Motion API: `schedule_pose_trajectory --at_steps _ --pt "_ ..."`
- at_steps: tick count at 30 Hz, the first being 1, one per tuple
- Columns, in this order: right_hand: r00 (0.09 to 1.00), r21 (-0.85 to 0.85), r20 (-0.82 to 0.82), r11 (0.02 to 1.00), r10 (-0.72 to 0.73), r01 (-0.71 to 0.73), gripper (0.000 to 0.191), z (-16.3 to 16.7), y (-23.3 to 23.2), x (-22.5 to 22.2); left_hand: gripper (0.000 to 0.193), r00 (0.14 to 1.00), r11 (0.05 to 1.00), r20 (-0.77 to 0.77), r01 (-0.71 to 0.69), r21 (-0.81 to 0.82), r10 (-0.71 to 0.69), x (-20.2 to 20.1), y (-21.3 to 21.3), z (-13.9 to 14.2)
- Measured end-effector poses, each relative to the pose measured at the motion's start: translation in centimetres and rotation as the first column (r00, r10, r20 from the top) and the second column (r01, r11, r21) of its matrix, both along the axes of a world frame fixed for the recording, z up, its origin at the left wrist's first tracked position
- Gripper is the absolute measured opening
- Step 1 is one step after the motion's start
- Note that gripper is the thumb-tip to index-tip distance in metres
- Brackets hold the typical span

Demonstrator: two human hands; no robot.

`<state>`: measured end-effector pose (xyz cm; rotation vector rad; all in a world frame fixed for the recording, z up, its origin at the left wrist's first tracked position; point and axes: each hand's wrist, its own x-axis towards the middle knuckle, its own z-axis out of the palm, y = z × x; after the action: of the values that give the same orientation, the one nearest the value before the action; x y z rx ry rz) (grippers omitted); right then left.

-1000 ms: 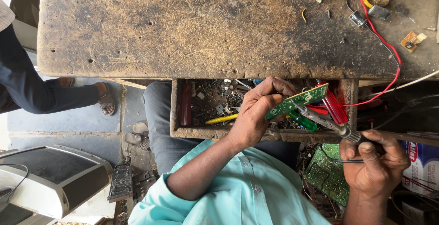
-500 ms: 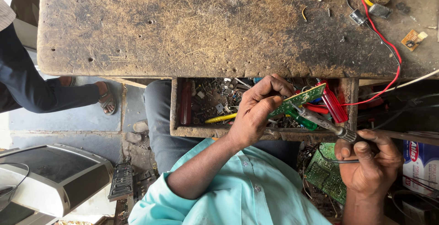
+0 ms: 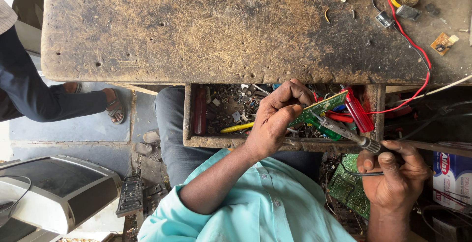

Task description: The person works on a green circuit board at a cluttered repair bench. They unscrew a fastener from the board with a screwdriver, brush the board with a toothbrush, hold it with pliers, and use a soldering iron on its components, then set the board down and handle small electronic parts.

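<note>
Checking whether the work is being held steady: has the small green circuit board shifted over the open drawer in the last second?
No. The green circuit board in the left hand lies over the same drawer corner, beside the red-handled tool.

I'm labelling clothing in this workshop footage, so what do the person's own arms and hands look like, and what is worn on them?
Both the left hand and the right hand are bare, with no gloves, rings or watch visible. The person wears a light turquoise button-up shirt; its left sleeve ends near the elbow, leaving the forearm uncovered. The right forearm is also uncovered as far as the frame shows.
</note>
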<state>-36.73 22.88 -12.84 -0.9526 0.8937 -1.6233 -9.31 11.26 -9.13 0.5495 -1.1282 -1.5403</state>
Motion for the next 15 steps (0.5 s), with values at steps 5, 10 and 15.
schedule_pose_trajectory --at_steps 5,10,15 --pt "1.000 -0.005 -0.022 1.000 -0.004 0.004 0.012 0.19 -0.03 0.18 0.013 1.000 1.000 -0.021 0.004 0.007 -0.004 -0.05 -0.10 -0.06" --pt "1.000 -0.002 -0.030 1.000 -0.010 0.010 0.013 0.30 -0.06 0.30 0.012 1.000 0.999 -0.014 0.020 0.035 -0.019 0.07 -0.03 0.04" --pt "1.000 0.005 -0.014 1.000 -0.015 0.015 0.014 0.33 0.03 0.59 0.010 1.000 0.999 -0.021 0.016 0.031 -0.015 0.13 0.00 0.16"
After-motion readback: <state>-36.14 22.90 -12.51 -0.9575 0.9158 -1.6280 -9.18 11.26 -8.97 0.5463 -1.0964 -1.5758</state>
